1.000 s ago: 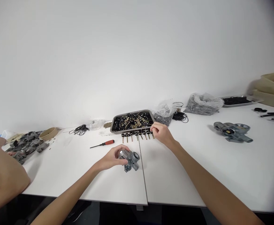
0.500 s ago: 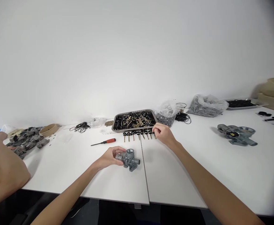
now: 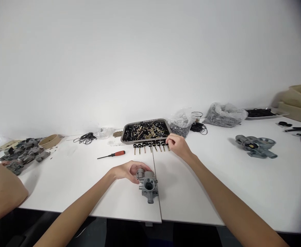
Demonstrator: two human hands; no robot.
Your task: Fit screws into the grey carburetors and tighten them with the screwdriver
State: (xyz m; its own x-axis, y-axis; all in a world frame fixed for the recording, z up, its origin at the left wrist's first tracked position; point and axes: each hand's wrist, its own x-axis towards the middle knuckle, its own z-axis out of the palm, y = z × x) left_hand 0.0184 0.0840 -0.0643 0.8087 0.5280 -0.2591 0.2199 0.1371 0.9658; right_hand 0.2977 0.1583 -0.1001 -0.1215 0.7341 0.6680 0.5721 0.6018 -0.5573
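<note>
My left hand (image 3: 128, 170) is closed round the top of a small grey metal carburetor body (image 3: 148, 185) resting on the white table (image 3: 70, 178) near its front edge. My right hand (image 3: 177, 145) reaches forward with its fingers pinched at the right end of a row of black-capped brass screws (image 3: 150, 146). The row lies just in front of a metal tray (image 3: 145, 131) full of black and brass parts. What the pinched fingers hold is hidden.
A red-handled screwdriver (image 3: 113, 155) lies left of the row. Bags of small parts (image 3: 225, 114) and black rings (image 3: 199, 128) sit behind. A larger grey carburetor (image 3: 256, 146) rests at the right. Another person's arm (image 3: 1, 188) and grey castings (image 3: 24, 156) are at the left.
My left hand has turned the carburetor body and drawn it nearer to me, its round opening now facing up. My right hand has stayed at the row of screws.
</note>
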